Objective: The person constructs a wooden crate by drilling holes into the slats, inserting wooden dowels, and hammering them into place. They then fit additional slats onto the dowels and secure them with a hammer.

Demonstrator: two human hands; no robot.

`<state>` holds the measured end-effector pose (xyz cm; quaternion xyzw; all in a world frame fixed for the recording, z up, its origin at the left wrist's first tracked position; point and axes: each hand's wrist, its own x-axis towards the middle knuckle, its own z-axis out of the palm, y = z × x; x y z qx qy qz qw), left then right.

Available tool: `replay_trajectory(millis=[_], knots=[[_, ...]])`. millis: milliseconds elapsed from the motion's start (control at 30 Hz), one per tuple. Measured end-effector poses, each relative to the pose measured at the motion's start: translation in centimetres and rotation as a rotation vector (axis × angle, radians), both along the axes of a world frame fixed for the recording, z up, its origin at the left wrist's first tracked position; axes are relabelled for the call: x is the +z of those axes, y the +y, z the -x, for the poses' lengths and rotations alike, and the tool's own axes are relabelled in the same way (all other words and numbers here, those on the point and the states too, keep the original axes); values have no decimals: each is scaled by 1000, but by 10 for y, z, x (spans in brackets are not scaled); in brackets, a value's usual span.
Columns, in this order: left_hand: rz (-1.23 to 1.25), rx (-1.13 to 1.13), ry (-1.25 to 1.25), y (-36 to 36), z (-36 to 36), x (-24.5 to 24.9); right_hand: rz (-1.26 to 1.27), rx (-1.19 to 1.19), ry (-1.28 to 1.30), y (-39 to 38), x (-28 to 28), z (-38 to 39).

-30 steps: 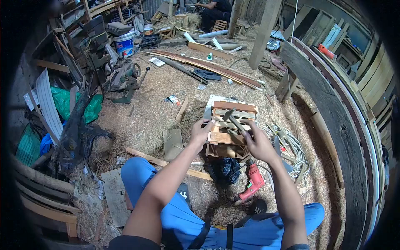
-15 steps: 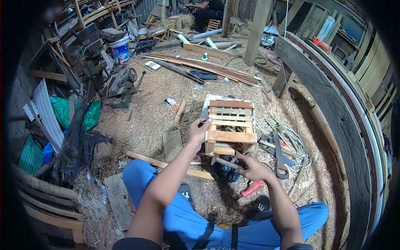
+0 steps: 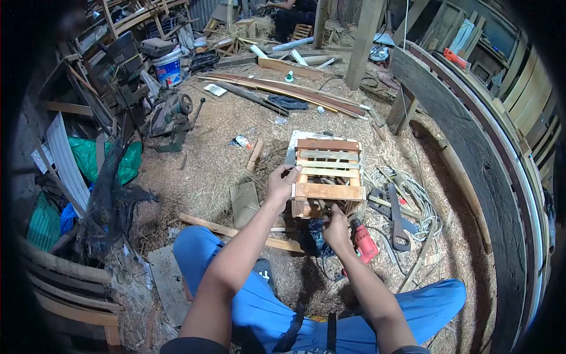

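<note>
In front of my knees stands a small slatted wooden crate (image 3: 328, 191), with pale strips across its open-gapped top. My left hand (image 3: 280, 184) grips its left edge, thumb and finger closed at the end of a light slat. Low at the crate's near side is my right hand (image 3: 336, 229), fingers closed around a hammer that is now mostly hidden by the hand and the crate's front. A red power drill (image 3: 365, 242) lies on the ground just right of my right wrist. Beyond it rests a handsaw (image 3: 398, 227).
Coiled pale rope (image 3: 421, 200) lies right of the crate, before a long dark beam (image 3: 466, 135). Wood shavings cover the floor. Long boards (image 3: 289, 94) and a paint bucket (image 3: 168, 68) lie farther off. Another person (image 3: 292, 15) sits at the back.
My right hand has moved up and left to the crate's near side, carrying the hammer with it. More of the red drill shows now. My left hand keeps its place on the crate.
</note>
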<state>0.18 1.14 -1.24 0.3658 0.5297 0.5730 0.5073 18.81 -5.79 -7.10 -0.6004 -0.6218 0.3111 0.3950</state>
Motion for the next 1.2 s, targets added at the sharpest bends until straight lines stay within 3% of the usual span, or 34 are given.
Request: replay_trajectory(millis=[33, 67, 200, 467, 533, 667, 833, 967, 1033, 1067, 1133, 1200], knots=[[8, -6, -7, -2, 0, 4, 46, -57, 187, 3, 0, 4], [15, -12, -13, -2, -1, 8, -127, 52, -212, 2, 3, -4], [-12, -10, 28, 5, 4, -3, -77, 45, -362, 27, -6, 1], [-2, -3, 57, 2, 1, 0, -352, -65, -322, 54, -42, -2], [2, -6, 47, 3, 0, -2, -93, 37, -480, 58, -40, -1], [3, 7, 32, 3, 1, -1, -39, -63, -486, 52, -32, 5], [14, 5, 43, 1, 0, 1, 109, 74, -655, 49, -28, -7], [31, 5, 38, 2, 0, 3, 88, 93, -625, 32, -11, -16], [-11, -2, 42, 3, 1, -2, -173, 143, -475, 14, 0, -24], [-10, -7, 43, 3, 1, -3, -171, 138, -474, 9, 2, -27], [8, -6, 63, 2, 1, 0, -489, 292, -366, 1, 4, -38], [22, 3, 54, 1, 0, 1, -539, 355, -398, -9, 10, -54]])
